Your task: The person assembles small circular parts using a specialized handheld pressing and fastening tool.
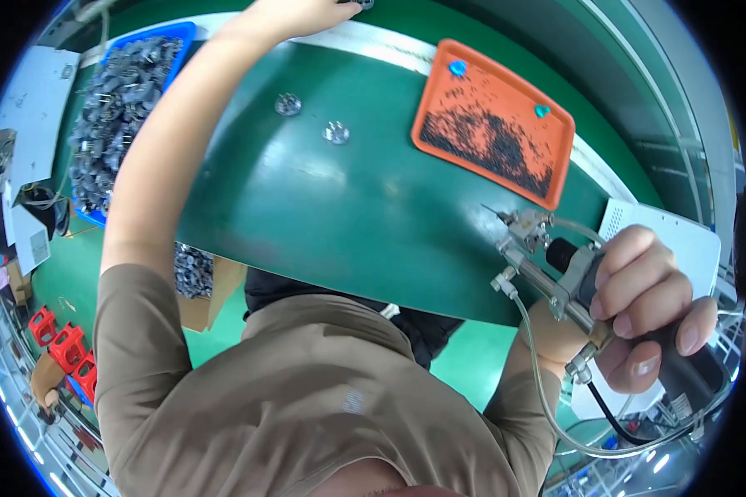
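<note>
My left hand (311, 12) reaches to the far side of the bench, partly cut off by the upper edge. Its fingertips are closed at a small round clear-and-metal part (365, 3), which is only partly in view. My right hand (646, 302) is wrapped round the black grip of a power screwdriver (547, 277) with a metal barrel and hoses. The tool's thin tip (491, 209) points away, above the green bench near the orange tray. Two similar round parts, one (288, 103) farther left and another (336, 132), lie apart on the bench.
The orange tray (565, 137) holds many tiny black pieces and two small blue-green items. A blue bin (186, 37) of grey parts stands at left. A white box (671, 228) sits at right. Hoses (539, 381) hang beside my right arm. Red stools (66, 344) stand on the floor.
</note>
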